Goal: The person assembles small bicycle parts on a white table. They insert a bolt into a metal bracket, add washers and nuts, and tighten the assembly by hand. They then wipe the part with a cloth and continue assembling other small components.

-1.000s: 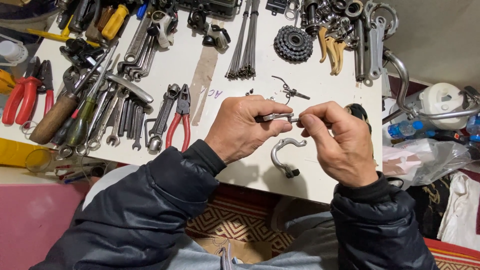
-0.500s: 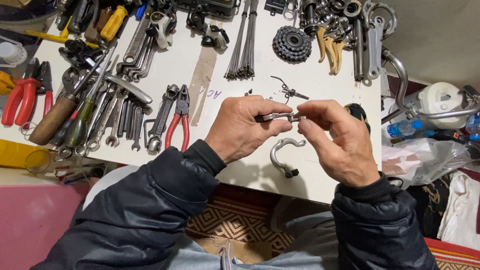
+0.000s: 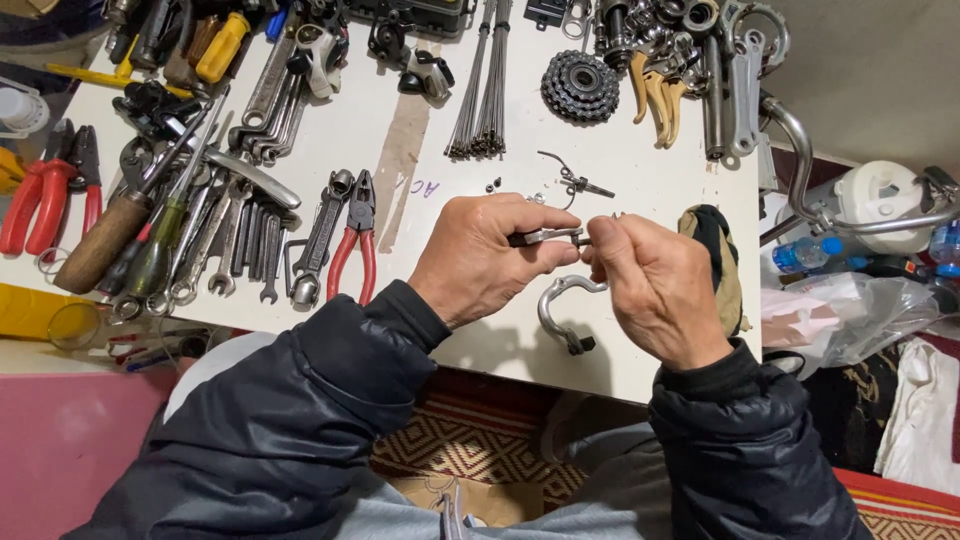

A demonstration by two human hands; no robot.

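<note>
Fingers [image 3: 520, 240] of both hands pinching small metal part [image 3: 548, 237]

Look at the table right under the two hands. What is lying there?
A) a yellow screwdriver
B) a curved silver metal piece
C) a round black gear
B: a curved silver metal piece lies on the white table below the left hand and right hand, whose fingers pinch a small metal part.

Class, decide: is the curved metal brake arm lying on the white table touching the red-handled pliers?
Apart. The head view shows the curved metal brake arm below the hands, with bare white table and the left hand between it and the red-handled pliers.
</note>
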